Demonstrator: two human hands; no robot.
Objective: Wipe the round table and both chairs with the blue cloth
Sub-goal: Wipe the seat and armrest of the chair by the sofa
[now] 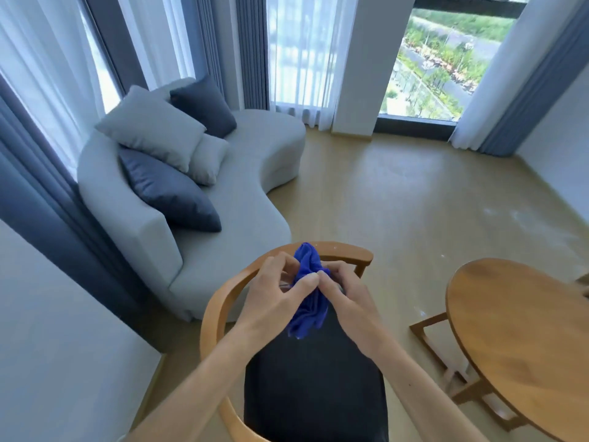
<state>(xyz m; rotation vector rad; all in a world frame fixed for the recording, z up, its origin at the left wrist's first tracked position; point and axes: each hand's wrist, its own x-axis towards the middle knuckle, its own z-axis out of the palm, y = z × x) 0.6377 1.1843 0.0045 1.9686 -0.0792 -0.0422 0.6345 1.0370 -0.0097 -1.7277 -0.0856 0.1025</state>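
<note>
Grip: our left hand (271, 291) and right hand (342, 291) both pinch the blue cloth (307, 291), bunched above the chair (220, 301).
Cloth: we should fold it flat, perhaps.
Bench (510, 330): at our right, apart.

- Left hand (274, 291): bare, no glove, ring or watch.
- Right hand (345, 293): bare too.
- Both forearms uncovered up to the frame edge, no sleeve showing.

Curved grey sofa (248, 173) with grey and dark cushions (169, 189), curtained windows (299, 52), perhaps dusty floor (398, 199).
</note>
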